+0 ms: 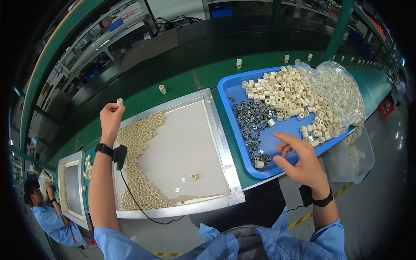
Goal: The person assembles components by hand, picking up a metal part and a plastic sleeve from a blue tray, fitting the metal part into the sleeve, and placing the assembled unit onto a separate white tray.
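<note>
My left hand (pixel 112 118) is closed in a pinch on a cream cylindrical piece (pixel 120 102), over the green belt beyond the frame. My right hand (pixel 301 160) is above the near side of a blue tray (pixel 255 174), thumb and forefinger apart, with nothing visible between them. Cream cylinders (pixel 284 89) and small dark metal parts (pixel 247 121) lie loose in the tray. Between my arms, a metal-edged frame (pixel 227 164) has many cream cylinders (pixel 141 173) packed along its left side. A single cream cylinder (pixel 193 177) lies on its bare panel near small metal bits.
Several cream pieces stand spaced along the green belt (pixel 186 82). A clear plastic bag (pixel 342 86) of cream cylinders rests on the tray's far right, above a translucent bin (pixel 359 160). At far left, a co-worker in blue (pixel 54 227) sits by another frame (pixel 80 195).
</note>
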{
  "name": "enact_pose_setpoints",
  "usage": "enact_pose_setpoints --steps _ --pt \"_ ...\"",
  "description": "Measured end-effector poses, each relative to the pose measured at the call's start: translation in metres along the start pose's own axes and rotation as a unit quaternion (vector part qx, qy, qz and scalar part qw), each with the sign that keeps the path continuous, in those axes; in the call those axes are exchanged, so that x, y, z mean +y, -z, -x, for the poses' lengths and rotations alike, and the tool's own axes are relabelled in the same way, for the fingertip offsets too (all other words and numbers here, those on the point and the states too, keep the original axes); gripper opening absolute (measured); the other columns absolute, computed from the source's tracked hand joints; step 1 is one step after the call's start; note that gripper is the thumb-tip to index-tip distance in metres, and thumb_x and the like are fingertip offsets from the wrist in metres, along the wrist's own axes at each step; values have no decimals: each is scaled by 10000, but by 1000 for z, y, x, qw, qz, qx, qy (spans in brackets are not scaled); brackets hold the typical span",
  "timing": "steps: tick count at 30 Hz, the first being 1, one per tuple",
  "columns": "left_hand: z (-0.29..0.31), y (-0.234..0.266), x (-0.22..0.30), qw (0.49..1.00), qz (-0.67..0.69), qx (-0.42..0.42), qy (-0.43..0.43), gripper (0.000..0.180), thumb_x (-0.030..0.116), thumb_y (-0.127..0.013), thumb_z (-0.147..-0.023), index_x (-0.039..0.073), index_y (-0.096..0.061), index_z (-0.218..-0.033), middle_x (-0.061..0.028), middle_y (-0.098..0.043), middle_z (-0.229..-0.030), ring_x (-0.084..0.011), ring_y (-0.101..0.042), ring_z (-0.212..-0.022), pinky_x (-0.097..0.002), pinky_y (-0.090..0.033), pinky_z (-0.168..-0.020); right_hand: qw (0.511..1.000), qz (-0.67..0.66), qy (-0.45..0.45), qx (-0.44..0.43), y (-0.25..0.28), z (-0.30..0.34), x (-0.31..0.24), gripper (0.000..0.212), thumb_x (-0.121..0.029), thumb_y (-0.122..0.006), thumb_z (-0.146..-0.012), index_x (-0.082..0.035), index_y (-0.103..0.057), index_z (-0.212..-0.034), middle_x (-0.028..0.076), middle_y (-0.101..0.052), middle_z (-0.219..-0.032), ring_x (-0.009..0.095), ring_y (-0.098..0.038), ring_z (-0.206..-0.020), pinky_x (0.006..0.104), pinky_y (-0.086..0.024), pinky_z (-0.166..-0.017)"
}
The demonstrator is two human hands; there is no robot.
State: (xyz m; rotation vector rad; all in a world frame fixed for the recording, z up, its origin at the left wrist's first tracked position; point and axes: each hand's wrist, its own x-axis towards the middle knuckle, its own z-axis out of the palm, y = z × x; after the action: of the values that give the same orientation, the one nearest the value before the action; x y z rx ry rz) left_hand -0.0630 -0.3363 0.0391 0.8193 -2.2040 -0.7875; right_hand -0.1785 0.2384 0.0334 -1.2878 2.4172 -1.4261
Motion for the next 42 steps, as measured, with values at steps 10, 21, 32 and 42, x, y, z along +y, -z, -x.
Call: enact_pose_setpoints --steps 10,21,32,42 --pt "-82 -57 -68 988 -114 -89 56 185 171 -778 -825 11 -690 -856 -47 -679 -782 -130 -587 -696 -313 -473 -657 996 35 -84 17 17 4 15 510 -19 -740 -879 -21 -634 -1377 69 -686 -950 166 -622 -777 306 -509 -743" --pt "-85 -77 -88 983 -76 -164 29 185 156 -793 -843 4 -693 -876 -49 -685 -810 -137 -605 -722 -310 -484 -695 996 42 -81 8 18 -2 22 503 -11 -733 -883 -49 -643 -1376 70 -674 -934 171 -619 -796 312 -513 -746" --pt "-35 -26 20 990 -92 -87 -62 204 153 -745 -872 -31 -679 -929 -81 -665 -816 -174 -641 -796 -323 -513 -738 976 199 -25 -86 28 -20 29 392 -98 -754 -877 -38 -689 -1259 109 -651 -1056 280 -642 -938 377 -528 -828" --pt "120 -15 76 916 -250 -222 -220 129 50 -716 -827 -14 -673 -930 -178 -673 -938 -379 -659 -911 -454 -536 -811 954 218 21 -204 7 -36 25 309 -259 -768 -869 -78 -749 -1118 98 -653 -1008 336 -663 -941 451 -525 -819"
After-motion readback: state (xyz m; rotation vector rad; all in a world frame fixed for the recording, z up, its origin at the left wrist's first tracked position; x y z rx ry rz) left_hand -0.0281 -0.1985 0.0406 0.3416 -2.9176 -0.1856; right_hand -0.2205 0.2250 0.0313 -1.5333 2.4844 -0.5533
